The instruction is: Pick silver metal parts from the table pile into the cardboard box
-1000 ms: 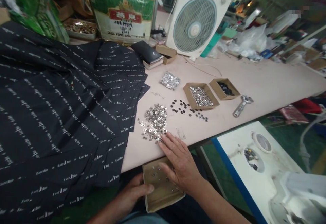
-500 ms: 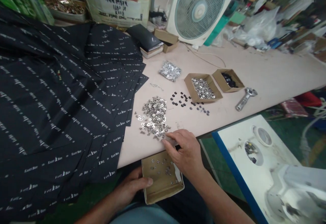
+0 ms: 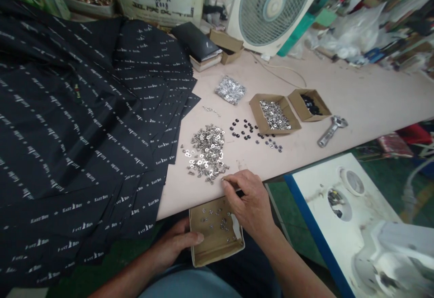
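My left hand (image 3: pixel 181 239) grips the left side of a shallow cardboard box (image 3: pixel 206 255), its thumb over the rim. Several small metal snap fasteners (image 3: pixel 224 223) lie scattered on the box floor. Over the box's far right corner, my right hand (image 3: pixel 249 198) is closed in a pinch, thumb against forefinger. A tiny metal snap fastener (image 3: pixel 223 179) shows at those fingertips. Just beyond, a loose pile of silver snap fasteners (image 3: pixel 208 149) spreads on the table (image 3: pixel 183 194) near its front edge.
Black caps (image 3: pixel 242 128) lie scattered right of the pile. Behind are a bag of metal parts (image 3: pixel 230 90), a box of silver parts (image 3: pixel 256 112), a box of black parts (image 3: pixel 294 101) and a metal tool (image 3: pixel 332 131). Dark printed fabric (image 3: pixel 84 130) covers the left; a machine (image 3: pixel 383 248) stands right.
My right hand has drawn slightly back from the pile's near edge, with the small fastener now showing between its fingertips. My left hand still holds the box. The view has shifted a little.
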A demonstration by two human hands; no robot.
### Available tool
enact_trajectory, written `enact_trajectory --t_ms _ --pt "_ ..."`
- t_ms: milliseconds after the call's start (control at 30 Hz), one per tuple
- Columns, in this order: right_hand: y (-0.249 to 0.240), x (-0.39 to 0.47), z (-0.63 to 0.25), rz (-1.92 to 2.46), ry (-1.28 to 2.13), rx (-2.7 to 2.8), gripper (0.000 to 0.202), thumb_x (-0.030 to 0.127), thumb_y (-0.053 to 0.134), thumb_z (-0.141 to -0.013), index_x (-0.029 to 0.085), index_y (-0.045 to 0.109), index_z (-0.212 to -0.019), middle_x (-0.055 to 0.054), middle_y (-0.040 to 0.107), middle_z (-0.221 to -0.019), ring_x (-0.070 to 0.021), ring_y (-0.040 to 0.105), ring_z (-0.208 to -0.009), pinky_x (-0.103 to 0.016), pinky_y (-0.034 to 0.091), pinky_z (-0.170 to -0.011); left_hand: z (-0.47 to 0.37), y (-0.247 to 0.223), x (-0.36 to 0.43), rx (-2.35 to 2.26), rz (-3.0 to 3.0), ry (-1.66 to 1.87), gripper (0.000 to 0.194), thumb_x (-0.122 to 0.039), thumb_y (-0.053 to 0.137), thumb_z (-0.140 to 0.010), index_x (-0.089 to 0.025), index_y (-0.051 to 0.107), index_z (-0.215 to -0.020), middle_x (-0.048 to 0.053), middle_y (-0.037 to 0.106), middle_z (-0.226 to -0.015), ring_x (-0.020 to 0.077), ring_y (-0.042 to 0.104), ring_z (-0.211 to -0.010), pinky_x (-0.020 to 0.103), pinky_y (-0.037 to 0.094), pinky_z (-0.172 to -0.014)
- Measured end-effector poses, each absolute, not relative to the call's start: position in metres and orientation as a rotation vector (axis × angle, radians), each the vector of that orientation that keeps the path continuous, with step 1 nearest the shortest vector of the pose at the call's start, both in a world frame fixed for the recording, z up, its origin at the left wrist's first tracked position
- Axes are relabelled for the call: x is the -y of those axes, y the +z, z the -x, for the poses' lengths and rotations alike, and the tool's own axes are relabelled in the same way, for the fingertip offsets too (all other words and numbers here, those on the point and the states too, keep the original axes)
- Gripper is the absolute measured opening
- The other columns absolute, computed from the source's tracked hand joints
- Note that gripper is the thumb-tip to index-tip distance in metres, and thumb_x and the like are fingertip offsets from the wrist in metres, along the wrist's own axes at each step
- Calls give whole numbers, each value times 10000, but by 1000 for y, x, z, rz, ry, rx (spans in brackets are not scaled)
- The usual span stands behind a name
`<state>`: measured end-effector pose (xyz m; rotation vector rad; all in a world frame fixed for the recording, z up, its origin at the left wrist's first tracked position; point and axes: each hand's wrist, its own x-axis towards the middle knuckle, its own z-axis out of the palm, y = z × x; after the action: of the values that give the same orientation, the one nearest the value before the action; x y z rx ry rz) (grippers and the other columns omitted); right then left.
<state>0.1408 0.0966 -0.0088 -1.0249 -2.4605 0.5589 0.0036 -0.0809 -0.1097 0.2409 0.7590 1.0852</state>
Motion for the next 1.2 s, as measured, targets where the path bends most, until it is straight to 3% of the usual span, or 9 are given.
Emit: enact_trajectory --t_ms 400,600,833,1067,1200 --pt "-3 -102 -151 1139 692 2435 149 216 585 -1008 216 684 -896 -34 669 -870 -226 626 -871 -372 437 -817 -6 -118 83 -747 -233 1076 590 -282 738 -835 -168 666 -1409 142 729 -1389 404 652 -1298 552 464 -1151" --pt "-7 -101 -158 1111 541 2476 58 171 676 -938 220 706 -945 -12 690 -841 -220 646 -837 -383 423 -807 -5 -117 82 -768 -224 1078 586 -284 751 -822 -172 680 -1393 135 715 -1415 398 641 -1317 550 425 -1190" --pt "-7 -102 -160 1128 589 2421 70 156 679 -925 223 698 -917 -2 690 -837 -200 656 -826 -363 460 -804 -6 -116 83 -773 -232 1066 563 -300 758 -817 -182 702 -1364 131 732 -1391 403 622 -1340 557 425 -1190" --pt "-9 -112 -161 1128 654 2380 184 173 653 -930 217 718 -1096 -28 684 -882 -196 657 -807 -344 524 -802 -5 -115 84 -764 -235 1065 562 -292 741 -838 -180 685 -1386 131 728 -1398 397 619 -1345 548 439 -1178" --pt "-6 -113 -157 1092 629 2463 166 197 635 -947 244 738 -1069 -47 697 -916 -224 664 -864 -370 525 -819 -5 -114 83 -768 -240 1064 561 -289 743 -840 -184 685 -1388 128 728 -1397 395 611 -1354 542 445 -1172"
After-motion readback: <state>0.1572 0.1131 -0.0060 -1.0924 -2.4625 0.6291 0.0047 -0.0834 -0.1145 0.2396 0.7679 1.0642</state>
